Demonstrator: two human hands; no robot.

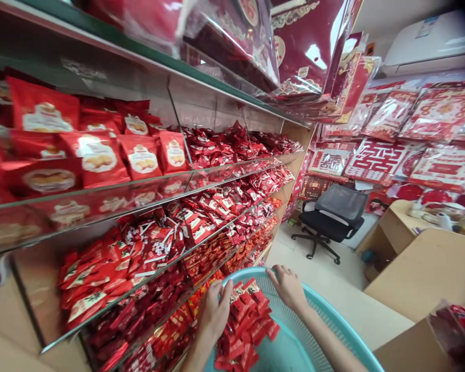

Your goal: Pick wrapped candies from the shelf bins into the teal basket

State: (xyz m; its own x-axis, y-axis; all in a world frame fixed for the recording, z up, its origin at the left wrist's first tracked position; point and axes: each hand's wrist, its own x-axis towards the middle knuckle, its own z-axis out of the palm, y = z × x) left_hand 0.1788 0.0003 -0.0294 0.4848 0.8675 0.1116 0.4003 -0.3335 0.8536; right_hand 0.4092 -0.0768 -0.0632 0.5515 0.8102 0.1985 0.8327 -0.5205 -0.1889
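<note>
1. Blue-green basket (pixel 290 349): plastic, slatted side, at 5 o'clock from the middle of the view; its lower part runs out of frame.
2. Left hand (pixel 215 310), 6 o'clock: closed on the basket's rim, thumb over the inner side, other fingers mostly hidden.
3. Right hand (pixel 288 287), 5 o'clock: gripping the same rim farther round, fingers curled over it.
4. Red packets (pixel 248 323), small, with dark characters on pale ends: heaped inside the basket at its left side, between the forearms, near the left hand. Much of the basket's floor beside them is bare.
5. Glass shelves (pixel 158 183), from 7 round to 11 o'clock, stacked one over another. Basket's far rim sits near the lower tiers; contact cannot be told.
6. At 9 o'clock, larger red bags (pixel 96 160) with pale oval labels, standing in rows. At 8 o'clock, flat red packets (pixel 96 274) piled on a lower tier.
7. At 1 o'clock, dark red glossy bags (pixel 310 57) on the top tier.
8. At 3 o'clock, black office chair (pixel 335 212) on a pale floor; between 3 and 4, wooden surface (pixel 430 274) carrying small articles.
9. At 2 o'clock, white air conditioner (pixel 430 44), high up.
</note>
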